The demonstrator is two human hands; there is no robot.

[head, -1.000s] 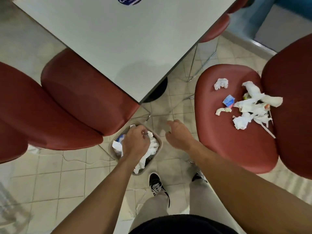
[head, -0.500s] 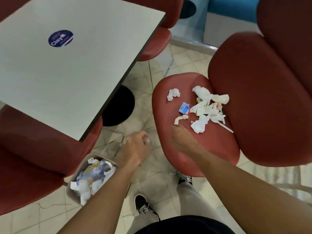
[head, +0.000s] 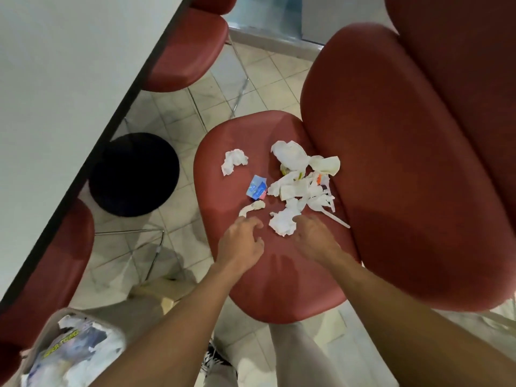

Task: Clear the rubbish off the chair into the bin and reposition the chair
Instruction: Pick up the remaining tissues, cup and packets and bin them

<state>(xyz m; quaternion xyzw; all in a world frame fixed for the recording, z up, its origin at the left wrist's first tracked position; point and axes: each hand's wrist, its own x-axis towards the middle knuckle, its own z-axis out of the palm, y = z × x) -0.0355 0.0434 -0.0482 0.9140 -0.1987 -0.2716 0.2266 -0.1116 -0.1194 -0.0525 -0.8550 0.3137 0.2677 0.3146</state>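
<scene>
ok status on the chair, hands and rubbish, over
Left hand and right hand over the chair seat, both empty. Crumpled tissues and blue wrapper not yet picked up. Bin on floor at left, already part full. Nothing blocking.

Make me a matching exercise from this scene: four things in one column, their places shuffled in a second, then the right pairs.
Things:
1. blue wrapper
2. bin
3. black table base
4. plastic stick

Places:
A. on the floor at bottom left, full of rubbish
B. mid-seat, between the lone crumpled tissue and the big paper pile
C. on the floor tiles under the table edge
D. on the seat near the backrest, by the right hand

Pairs: 1-B, 2-A, 3-C, 4-D
</scene>
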